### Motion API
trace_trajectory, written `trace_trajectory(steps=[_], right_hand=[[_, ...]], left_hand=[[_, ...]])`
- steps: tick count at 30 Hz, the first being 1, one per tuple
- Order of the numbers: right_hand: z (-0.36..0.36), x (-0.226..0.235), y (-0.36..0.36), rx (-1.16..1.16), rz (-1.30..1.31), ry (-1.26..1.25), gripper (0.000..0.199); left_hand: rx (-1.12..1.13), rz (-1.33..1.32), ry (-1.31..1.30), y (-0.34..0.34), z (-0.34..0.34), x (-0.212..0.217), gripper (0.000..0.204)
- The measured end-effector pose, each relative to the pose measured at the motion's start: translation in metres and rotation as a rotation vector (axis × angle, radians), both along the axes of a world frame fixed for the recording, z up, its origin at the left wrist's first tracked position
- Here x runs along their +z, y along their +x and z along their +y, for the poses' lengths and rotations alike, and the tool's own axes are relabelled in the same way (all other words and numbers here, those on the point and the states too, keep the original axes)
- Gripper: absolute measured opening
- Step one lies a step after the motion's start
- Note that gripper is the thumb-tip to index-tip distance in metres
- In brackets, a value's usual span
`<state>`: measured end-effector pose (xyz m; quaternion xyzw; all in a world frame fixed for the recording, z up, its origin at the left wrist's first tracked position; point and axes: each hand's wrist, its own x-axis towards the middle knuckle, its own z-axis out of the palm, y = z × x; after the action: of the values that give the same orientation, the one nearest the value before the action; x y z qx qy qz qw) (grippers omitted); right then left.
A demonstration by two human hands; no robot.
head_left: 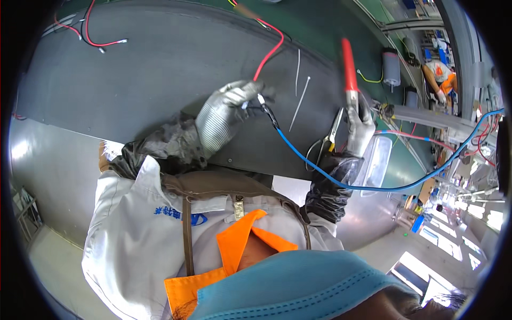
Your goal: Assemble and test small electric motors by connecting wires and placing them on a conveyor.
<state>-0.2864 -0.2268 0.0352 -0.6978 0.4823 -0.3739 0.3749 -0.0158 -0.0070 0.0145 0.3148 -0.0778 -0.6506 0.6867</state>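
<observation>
Red and blue wires [265, 109] are meeting at a joint over the dark bench's [160, 69] near edge, the left hand [226, 112] pinching them shut there. Light, limp (likely slippery) leads. The right hand [358, 125] is gripping a red-handled tool [349, 72].

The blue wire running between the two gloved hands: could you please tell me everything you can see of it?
The blue wire is a thin, flexible, plastic-coated lead. One end sits at the left hand, where a short black sleeve joins it close to the red wire pinched there. From that joint it slopes down across the dark mat, passes under the right hand, sags in a long curve, then rises to the right edge of the view. Its far end is out of sight.
</observation>
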Motion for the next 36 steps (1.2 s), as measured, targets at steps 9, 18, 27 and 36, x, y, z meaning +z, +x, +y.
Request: trace_trajectory(steps=[9,18,27,36], right_hand=[[-0.035,0.021,0.131,0.389,-0.006,0.298,0.043],[-0.034,0.022,0.092,0.269,0.012,0.22,0.034],[0.032,0.047,-0.063,-0.331,0.815,0.1,0.048],[0.114,0.059,0.071,1.274,0.112,-0.24,0.031]], left_hand=[[-0.044,0.209,-0.057,0.004,-0.001,-0.025,0.024],[0.048,0.001,-0.037,0.002,0.007,-0.018,0.027],[0.008,0.046,-0.028,0.005,0.0,-0.017,0.032],[-0.001,-0.971,0.1,0.039,0.004,0.011,0.025]])
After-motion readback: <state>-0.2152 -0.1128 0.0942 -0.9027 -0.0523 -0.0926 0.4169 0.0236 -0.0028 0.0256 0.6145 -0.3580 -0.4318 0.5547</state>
